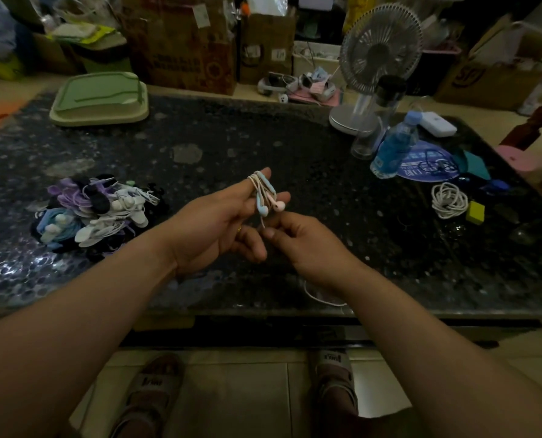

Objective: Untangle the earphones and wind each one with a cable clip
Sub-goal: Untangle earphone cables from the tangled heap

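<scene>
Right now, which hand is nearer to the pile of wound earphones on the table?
Left. The left hand, earphone cable wound round its fingers, is just right of the pile; the right hand pinches that cable farther right.

"SF" on cardboard box [491, 80]

Dark speckled table [231, 143] bears earphone pile [95, 213], green tray [100, 98], fan [377, 67].
</scene>
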A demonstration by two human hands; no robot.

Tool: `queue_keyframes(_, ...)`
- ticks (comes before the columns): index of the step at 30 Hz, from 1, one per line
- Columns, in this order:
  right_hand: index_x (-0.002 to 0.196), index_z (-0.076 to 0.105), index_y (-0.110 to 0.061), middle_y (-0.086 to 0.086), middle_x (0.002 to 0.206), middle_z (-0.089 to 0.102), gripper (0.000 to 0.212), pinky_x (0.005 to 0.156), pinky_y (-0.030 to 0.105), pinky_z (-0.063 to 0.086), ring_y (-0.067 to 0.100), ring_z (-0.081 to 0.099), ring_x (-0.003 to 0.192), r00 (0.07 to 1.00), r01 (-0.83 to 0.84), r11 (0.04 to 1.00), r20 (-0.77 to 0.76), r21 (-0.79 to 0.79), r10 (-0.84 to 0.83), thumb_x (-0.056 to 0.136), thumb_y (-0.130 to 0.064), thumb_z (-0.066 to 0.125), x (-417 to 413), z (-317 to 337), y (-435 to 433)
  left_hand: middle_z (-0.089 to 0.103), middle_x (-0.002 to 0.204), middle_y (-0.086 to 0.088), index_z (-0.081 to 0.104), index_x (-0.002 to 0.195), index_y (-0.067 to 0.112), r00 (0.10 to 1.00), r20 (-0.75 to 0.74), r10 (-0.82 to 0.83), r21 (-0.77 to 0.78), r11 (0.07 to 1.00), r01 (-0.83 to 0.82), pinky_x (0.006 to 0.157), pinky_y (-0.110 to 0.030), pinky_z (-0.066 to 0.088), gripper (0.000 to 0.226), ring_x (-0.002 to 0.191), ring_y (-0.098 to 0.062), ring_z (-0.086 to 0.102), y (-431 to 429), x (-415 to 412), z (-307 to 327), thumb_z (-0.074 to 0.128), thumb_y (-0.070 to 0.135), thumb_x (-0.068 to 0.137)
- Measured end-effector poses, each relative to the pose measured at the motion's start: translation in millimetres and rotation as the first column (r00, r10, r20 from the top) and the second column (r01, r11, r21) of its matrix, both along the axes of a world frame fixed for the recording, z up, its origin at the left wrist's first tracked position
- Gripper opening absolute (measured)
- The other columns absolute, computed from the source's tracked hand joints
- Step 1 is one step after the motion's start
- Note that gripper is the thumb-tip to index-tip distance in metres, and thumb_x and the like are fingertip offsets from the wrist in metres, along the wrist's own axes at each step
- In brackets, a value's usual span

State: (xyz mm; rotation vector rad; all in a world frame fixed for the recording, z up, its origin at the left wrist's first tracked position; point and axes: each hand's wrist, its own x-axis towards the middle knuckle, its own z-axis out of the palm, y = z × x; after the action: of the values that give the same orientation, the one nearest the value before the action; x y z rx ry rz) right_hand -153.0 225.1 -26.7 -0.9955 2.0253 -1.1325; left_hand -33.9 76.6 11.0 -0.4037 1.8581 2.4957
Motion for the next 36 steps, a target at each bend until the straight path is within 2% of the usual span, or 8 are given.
queue_keyframes(7, 0.105, 0.072, -0.033, 0.000, 0.096, 0.074, 0.015, 0.087, 0.049, 0.058, 0.021, 0.070, 0.090, 0.990, -0.073, 0.993, -0.116, 0.093, 0.083, 0.105, -0.029, 0.058, 7, 14, 8, 0.067, 0.140, 0.010, 0.026, 0.161, 0.040, 0.999, -0.022, 0.024, -0.205, 0.978, -0.028, 0.064, -0.031, 0.055, 0.057, 0.061, -0.019, 0.064, -4, 1, -5, 0.043, 0.020, 0.111)
queue_keyframes(13, 0.102, 0.070, -0.030, -0.007, 0.082, 0.067, 0.014, 0.072, 0.036, 0.056, 0.007, 0.063, 0.073, 0.883, -0.094, 0.969, -0.430, 0.227, 0.186, 0.104, -0.038, 0.059, 5, 48, 18, 0.077, 0.116, 0.015, 0.038, 0.156, 0.037, 0.995, -0.023, 0.100, -0.600, 0.794, -0.094, 0.050, -0.023, 0.049, 0.055, 0.046, -0.017, 0.054, -10, 2, -8, 0.057, 0.022, 0.106)
queue_keyframes(20, 0.098, 0.069, -0.030, -0.011, 0.083, 0.062, 0.018, 0.080, 0.042, 0.055, 0.007, 0.059, 0.079, 0.758, -0.279, 0.871, -0.464, 0.405, 0.459, 0.105, -0.038, 0.055, 17, 53, 10, 0.078, 0.110, 0.012, 0.047, 0.152, 0.030, 0.972, -0.014, 0.236, -0.500, 0.840, -0.211, 0.044, -0.017, 0.040, 0.045, 0.043, -0.004, 0.046, 3, -2, -17, 0.052, 0.017, 0.109)
queue_keyframes(22, 0.099, 0.070, -0.032, -0.014, 0.082, 0.061, 0.016, 0.078, 0.040, 0.055, 0.006, 0.059, 0.079, 0.764, -0.253, 0.920, -0.521, 0.301, 0.381, 0.104, -0.039, 0.056, 13, 53, 10, 0.078, 0.104, 0.009, 0.050, 0.148, 0.027, 0.977, -0.006, 0.212, -0.541, 0.821, -0.181, 0.054, -0.009, 0.048, 0.042, 0.052, 0.006, 0.057, 4, -2, -17, 0.051, 0.011, 0.109)
queue_keyframes(24, 0.098, 0.073, -0.033, -0.013, 0.082, 0.066, 0.015, 0.074, 0.038, 0.055, 0.005, 0.062, 0.076, 0.782, -0.151, 0.966, -0.573, 0.210, 0.247, 0.100, -0.042, 0.061, 2, 56, 13, 0.072, 0.120, 0.013, 0.054, 0.143, 0.032, 0.991, 0.018, 0.135, -0.661, 0.745, -0.090, 0.088, -0.010, 0.054, 0.040, 0.081, 0.019, 0.061, 5, 2, -19, 0.052, 0.012, 0.108)
queue_keyframes(30, 0.088, 0.073, -0.030, -0.010, 0.084, 0.070, 0.008, 0.072, 0.031, 0.057, 0.004, 0.066, 0.078, 0.887, -0.042, 0.991, -0.451, 0.125, 0.094, 0.094, -0.035, 0.075, -20, 59, 22, 0.065, 0.073, 0.039, 0.060, 0.138, 0.033, 0.970, 0.215, -0.109, -0.701, 0.674, 0.231, 0.054, -0.004, 0.039, 0.033, 0.057, 0.016, 0.055, 19, 10, -6, 0.040, 0.023, 0.113)
queue_keyframes(33, 0.090, 0.075, -0.026, -0.009, 0.085, 0.073, 0.005, 0.073, 0.023, 0.055, 0.002, 0.068, 0.081, 0.922, -0.053, 0.996, -0.380, 0.068, 0.075, 0.093, -0.029, 0.077, -26, 56, 24, 0.073, 0.094, 0.026, 0.063, 0.133, 0.035, 0.956, 0.244, -0.163, -0.646, 0.708, 0.286, 0.074, -0.016, 0.053, 0.029, 0.079, 0.006, 0.067, 20, 14, -3, 0.047, 0.027, 0.111)
queue_keyframes(36, 0.093, 0.075, -0.018, -0.004, 0.085, 0.075, 0.005, 0.072, 0.018, 0.052, 0.005, 0.069, 0.080, 0.995, -0.067, 0.997, -0.074, -0.042, 0.064, 0.094, -0.022, 0.075, -38, 51, 27, 0.078, 0.116, -0.001, 0.060, 0.138, 0.023, 0.957, 0.157, -0.244, -0.480, 0.828, 0.290, 0.098, -0.026, 0.054, 0.033, 0.105, -0.006, 0.073, 25, 13, -6, 0.055, 0.013, 0.107)
